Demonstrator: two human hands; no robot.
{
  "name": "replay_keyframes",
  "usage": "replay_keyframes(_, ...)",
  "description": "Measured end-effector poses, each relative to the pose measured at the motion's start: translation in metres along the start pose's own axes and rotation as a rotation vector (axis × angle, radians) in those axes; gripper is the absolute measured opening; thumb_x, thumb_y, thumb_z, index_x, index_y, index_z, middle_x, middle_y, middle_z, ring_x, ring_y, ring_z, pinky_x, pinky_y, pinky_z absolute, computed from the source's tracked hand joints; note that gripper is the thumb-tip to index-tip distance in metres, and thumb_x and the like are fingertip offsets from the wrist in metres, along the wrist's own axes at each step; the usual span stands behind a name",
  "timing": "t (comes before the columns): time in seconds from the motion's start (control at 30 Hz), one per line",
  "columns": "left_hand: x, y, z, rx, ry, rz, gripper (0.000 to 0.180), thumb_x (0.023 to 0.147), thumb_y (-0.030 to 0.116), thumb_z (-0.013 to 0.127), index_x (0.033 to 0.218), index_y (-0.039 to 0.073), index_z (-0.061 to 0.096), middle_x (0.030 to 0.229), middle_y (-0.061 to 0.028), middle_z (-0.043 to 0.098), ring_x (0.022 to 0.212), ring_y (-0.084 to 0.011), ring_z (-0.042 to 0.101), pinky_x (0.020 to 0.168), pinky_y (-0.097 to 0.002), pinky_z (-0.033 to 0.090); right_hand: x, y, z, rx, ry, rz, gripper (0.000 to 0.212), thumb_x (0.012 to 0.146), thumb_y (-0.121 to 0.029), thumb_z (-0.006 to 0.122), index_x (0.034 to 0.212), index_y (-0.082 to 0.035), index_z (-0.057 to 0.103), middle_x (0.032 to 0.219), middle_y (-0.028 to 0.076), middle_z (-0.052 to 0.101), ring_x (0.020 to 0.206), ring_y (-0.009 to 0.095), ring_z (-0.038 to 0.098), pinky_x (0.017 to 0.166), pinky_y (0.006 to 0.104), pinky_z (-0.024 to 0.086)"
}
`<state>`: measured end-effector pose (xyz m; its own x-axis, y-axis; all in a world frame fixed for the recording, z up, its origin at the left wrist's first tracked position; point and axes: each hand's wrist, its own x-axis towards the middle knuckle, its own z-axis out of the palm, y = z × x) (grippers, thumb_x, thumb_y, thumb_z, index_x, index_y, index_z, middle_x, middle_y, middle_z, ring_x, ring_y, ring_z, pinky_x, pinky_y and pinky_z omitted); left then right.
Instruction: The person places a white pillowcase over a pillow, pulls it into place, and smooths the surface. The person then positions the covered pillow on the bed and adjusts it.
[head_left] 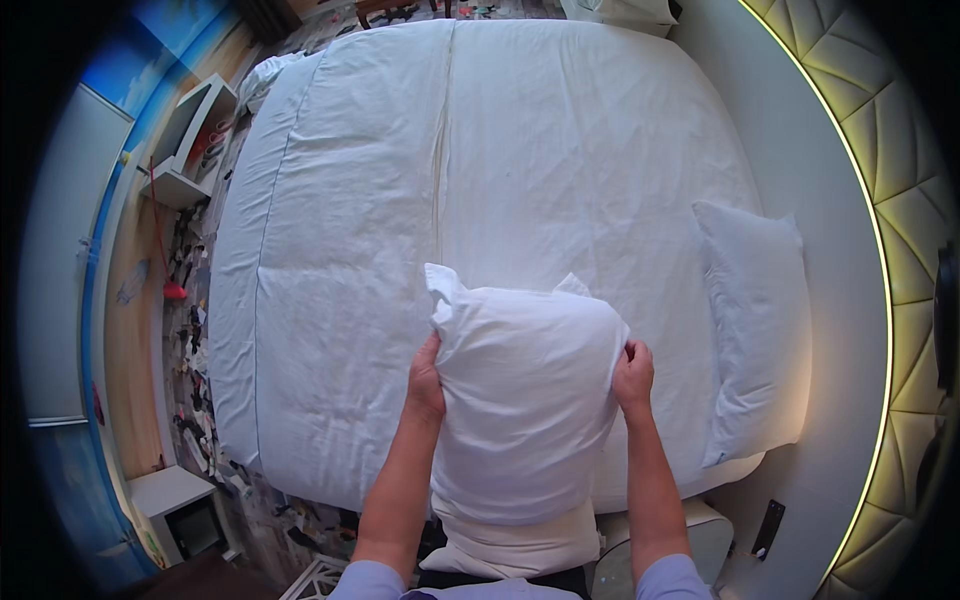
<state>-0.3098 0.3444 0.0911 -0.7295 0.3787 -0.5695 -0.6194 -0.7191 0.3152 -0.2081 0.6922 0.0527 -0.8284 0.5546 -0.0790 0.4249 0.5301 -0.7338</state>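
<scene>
Between my two hands is a white pillow (525,400) in a loose white pillowcase, held in front of my body over the bed's near side. My left hand (427,380) grips its left edge near a gathered corner of cloth that sticks up. At the right edge, the fingers of my right hand (633,376) are curled closed on the cloth. The lower end of the pillow, a creamier white, shows below the case, close to my body. A second white pillow (757,335) lies on the bed's right side, apart from my hands.
A wide bed with a white sheet (560,150) fills the middle. Beyond its right side is a padded, light-edged headboard wall (910,200). White shelving (190,140) stands at the left, and a white cabinet (175,500) at the lower left. A rounded bedside table (690,540) is by my right arm.
</scene>
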Motion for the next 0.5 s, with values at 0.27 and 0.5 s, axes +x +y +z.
replay_keyframes(0.27,-0.009,-0.064,0.038,0.361,-0.076,0.133,0.019,0.105,0.015,0.058,0.12,0.008,0.066,0.108,-0.004,0.071,0.092,-0.0105,0.067,0.079,-0.0302,0.056,-0.001,-0.169,0.018,-0.049,-0.31,-0.582,0.059,0.082,-0.03,0.075,0.131,-0.001,0.062,0.134,0.02,0.061,0.131,0.037,0.053,0.111,0.0546,0.036)
replay_keyframes(0.5,-0.034,-0.078,0.026,1.051,0.064,0.588,0.016,0.099,0.011,0.063,0.086,0.004,0.06,0.071,0.0007,0.057,0.069,-0.0109,0.056,0.061,-0.0312,0.046,0.021,-0.169,0.035,-0.104,-0.511,-0.679,0.047,0.078,-0.027,0.073,0.121,-0.007,0.066,0.129,0.015,0.063,0.128,0.033,0.055,0.105,0.0505,0.04)
